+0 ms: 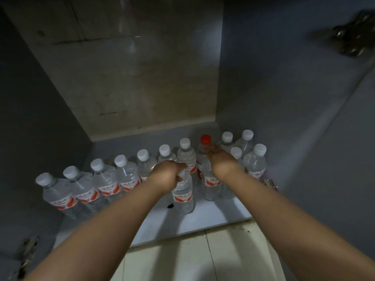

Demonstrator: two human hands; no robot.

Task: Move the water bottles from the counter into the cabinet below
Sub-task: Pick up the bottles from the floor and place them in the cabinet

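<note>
Both arms are reaching into the cabinet (263, 82). The left hand (165, 175) is curling round the top of a bottle (183, 196) standing near the front of the shelf (203, 220). The right hand (220, 159) is holding the neck of the red-cap bottle (205, 139), though its fingers are partly hidden, so this grip is probably closed. A row of white-cap bottles (105, 179) is standing along the left and far right.

Bottles (183, 194) clear glossy plastic — cabinet floor (213, 216) smooth, matt
</note>
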